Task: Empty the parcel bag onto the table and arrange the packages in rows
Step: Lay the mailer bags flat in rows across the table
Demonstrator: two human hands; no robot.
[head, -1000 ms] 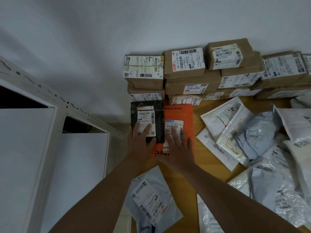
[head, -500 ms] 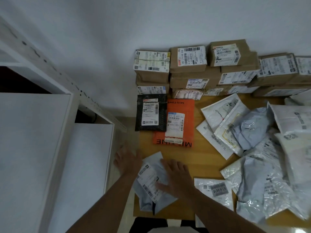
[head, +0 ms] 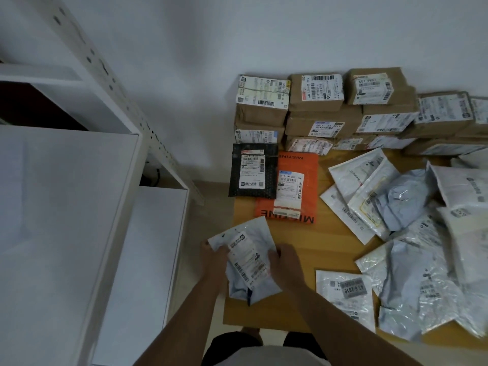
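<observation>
Bare table (head: pixel 332 241) strip mid — mailer heap (head: pixel 412 233) right, box stack (head: pixel 324 109) behind.

A plain white wall (head: pixel 264 30) fills the far side and has no marks. A white metal shelf unit (head: pixel 66 207) stands to the left of the wooden table (head: pixel 327 249), with flat white boards and a slanted post (head: pixel 126 101) full of small holes. Between the shelf unit and the table a strip of pale floor (head: pixel 208 196) shows. The light is dim and even.
</observation>
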